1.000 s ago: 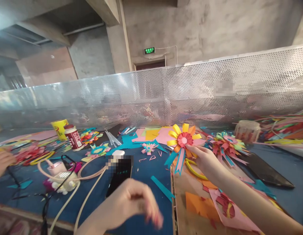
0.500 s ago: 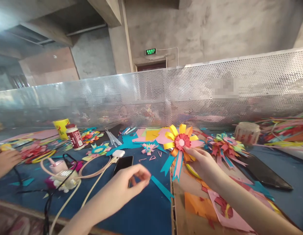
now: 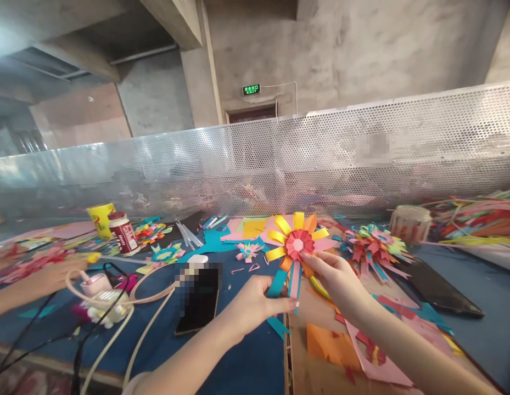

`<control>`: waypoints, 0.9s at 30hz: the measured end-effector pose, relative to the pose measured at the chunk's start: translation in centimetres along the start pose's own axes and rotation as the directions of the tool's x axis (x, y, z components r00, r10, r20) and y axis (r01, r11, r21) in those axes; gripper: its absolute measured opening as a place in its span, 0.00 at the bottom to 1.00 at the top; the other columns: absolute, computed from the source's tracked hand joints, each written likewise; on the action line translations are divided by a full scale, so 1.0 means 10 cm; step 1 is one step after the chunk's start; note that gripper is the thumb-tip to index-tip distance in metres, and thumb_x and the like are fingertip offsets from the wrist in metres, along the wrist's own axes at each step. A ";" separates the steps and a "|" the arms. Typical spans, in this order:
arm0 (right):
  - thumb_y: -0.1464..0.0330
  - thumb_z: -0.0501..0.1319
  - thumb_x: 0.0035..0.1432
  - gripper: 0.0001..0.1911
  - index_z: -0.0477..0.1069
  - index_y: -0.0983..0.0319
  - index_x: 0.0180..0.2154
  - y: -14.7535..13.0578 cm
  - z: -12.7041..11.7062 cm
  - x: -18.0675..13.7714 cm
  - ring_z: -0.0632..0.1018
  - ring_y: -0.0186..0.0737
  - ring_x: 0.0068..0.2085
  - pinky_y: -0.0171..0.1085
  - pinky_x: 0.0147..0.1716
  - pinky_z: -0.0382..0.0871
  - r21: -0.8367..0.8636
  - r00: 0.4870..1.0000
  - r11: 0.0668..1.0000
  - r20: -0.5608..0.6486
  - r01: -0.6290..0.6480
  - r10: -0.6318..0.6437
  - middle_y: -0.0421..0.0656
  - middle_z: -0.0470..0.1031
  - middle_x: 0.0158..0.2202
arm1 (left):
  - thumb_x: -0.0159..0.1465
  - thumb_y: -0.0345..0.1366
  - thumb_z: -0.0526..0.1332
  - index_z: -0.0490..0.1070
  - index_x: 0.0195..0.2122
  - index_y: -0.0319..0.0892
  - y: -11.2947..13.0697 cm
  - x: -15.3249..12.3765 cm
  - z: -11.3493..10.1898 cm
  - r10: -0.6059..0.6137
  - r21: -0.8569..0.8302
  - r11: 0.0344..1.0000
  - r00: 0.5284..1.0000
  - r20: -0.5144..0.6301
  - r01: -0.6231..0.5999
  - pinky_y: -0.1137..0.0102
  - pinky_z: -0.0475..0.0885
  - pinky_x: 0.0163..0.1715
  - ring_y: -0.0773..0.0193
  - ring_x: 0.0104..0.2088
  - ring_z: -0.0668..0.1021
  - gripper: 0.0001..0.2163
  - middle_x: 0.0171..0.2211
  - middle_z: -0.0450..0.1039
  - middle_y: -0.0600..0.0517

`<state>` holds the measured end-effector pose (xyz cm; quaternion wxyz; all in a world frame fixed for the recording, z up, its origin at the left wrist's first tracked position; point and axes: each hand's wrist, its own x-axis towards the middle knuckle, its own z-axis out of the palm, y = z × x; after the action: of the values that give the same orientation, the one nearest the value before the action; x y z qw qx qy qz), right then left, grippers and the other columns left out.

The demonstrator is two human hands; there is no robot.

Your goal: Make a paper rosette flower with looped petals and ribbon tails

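Observation:
A paper flower (image 3: 299,241) with yellow and orange loops, a red pleated ring and a pink centre stands upright over the table's middle. My right hand (image 3: 339,277) pinches its lower right edge between thumb and fingers. Blue and pink paper tails (image 3: 294,277) hang below it. Around these tails, my left hand (image 3: 255,304) is closed, thumb in front and fingers partly hidden. Just under that hand lies a loose blue paper strip (image 3: 278,328).
Beside my left forearm lies a black phone (image 3: 201,302), near a power strip with cables (image 3: 108,302). Another paper flower (image 3: 374,244) and a dark tablet-like device (image 3: 440,288) are at right. A co-worker's hand (image 3: 67,274) holds a yellow-tipped tool at left. A perforated metal screen (image 3: 176,164) stands behind.
My left hand has moved right and closed on the flower's tails. The flower has shifted slightly left in view. At left, the co-worker's hand has come further in.

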<state>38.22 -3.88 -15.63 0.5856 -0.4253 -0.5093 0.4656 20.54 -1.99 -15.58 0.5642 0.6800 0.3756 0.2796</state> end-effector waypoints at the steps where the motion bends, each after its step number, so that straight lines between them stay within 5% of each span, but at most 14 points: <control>1: 0.55 0.62 0.52 0.15 0.75 0.60 0.32 0.00 0.00 0.00 0.75 0.40 0.37 0.31 0.34 0.65 -0.009 1.000 1.000 0.006 0.007 -0.007 0.40 0.77 0.32 | 0.51 0.37 0.66 0.75 0.28 0.37 -0.01 0.00 0.00 -0.007 0.008 1.000 1.000 -0.015 0.007 0.70 0.65 0.33 0.65 0.28 0.73 0.08 0.26 0.74 0.52; 7: 0.54 0.61 0.53 0.16 0.73 0.60 0.29 0.04 0.01 -0.03 0.75 0.42 0.37 0.34 0.37 0.65 -0.077 1.000 0.997 -0.001 0.005 -0.005 0.40 0.76 0.32 | 0.51 0.36 0.66 0.75 0.25 0.39 -0.05 0.00 -0.03 0.027 0.058 0.998 1.000 0.009 -0.028 0.69 0.65 0.35 0.63 0.29 0.74 0.06 0.25 0.75 0.53; 11: 0.53 0.60 0.53 0.17 0.72 0.60 0.28 0.04 0.04 -0.06 0.73 0.40 0.35 0.33 0.34 0.63 -0.144 1.000 0.990 -0.001 0.000 0.000 0.39 0.75 0.30 | 0.49 0.37 0.69 0.75 0.39 0.40 0.01 -0.06 -0.14 0.074 -0.064 0.996 0.984 0.164 -0.065 0.67 0.66 0.43 0.58 0.41 0.75 0.15 0.37 0.77 0.49; 14: 0.53 0.59 0.54 0.17 0.72 0.61 0.28 0.03 0.08 -0.08 0.72 0.38 0.33 0.33 0.33 0.62 -0.183 1.000 0.983 0.011 0.002 0.000 0.39 0.75 0.30 | 0.52 0.42 0.67 0.72 0.45 0.43 0.11 -0.07 -0.21 0.123 -0.101 0.988 0.992 0.039 -0.118 0.68 0.64 0.45 0.59 0.45 0.73 0.19 0.43 0.75 0.49; 18: 0.54 0.59 0.54 0.16 0.73 0.61 0.28 0.01 0.14 -0.10 0.72 0.40 0.35 0.33 0.34 0.62 -0.209 0.998 0.977 0.068 0.033 -0.019 0.39 0.75 0.30 | 0.53 0.46 0.65 0.75 0.36 0.40 0.20 -0.03 -0.19 0.057 -0.047 0.997 0.984 -0.170 -0.066 0.71 0.65 0.33 0.62 0.34 0.74 0.15 0.32 0.75 0.51; 22: 0.54 0.59 0.54 0.17 0.75 0.60 0.33 -0.01 0.18 -0.11 0.73 0.43 0.39 0.35 0.38 0.63 -0.227 0.997 0.974 0.076 0.019 -0.002 0.40 0.77 0.34 | 0.54 0.41 0.65 0.76 0.31 0.39 0.20 -0.02 -0.16 0.087 -0.074 0.992 0.978 -0.190 -0.103 0.71 0.66 0.34 0.64 0.32 0.75 0.10 0.27 0.75 0.52; 27: 0.53 0.60 0.53 0.17 0.76 0.60 0.34 0.01 0.20 -0.10 0.74 0.46 0.42 0.37 0.40 0.64 -0.178 0.997 0.984 0.071 -0.022 0.035 0.42 0.78 0.35 | 0.54 0.38 0.66 0.77 0.36 0.39 0.17 -0.04 -0.23 0.072 -0.093 0.992 0.983 -0.167 -0.088 0.69 0.67 0.41 0.59 0.40 0.76 0.11 0.34 0.78 0.49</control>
<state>36.13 -4.79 -15.65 0.5198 -0.4653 -0.5637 0.4422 18.81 -1.20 -13.41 0.5530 0.6404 0.3785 0.3752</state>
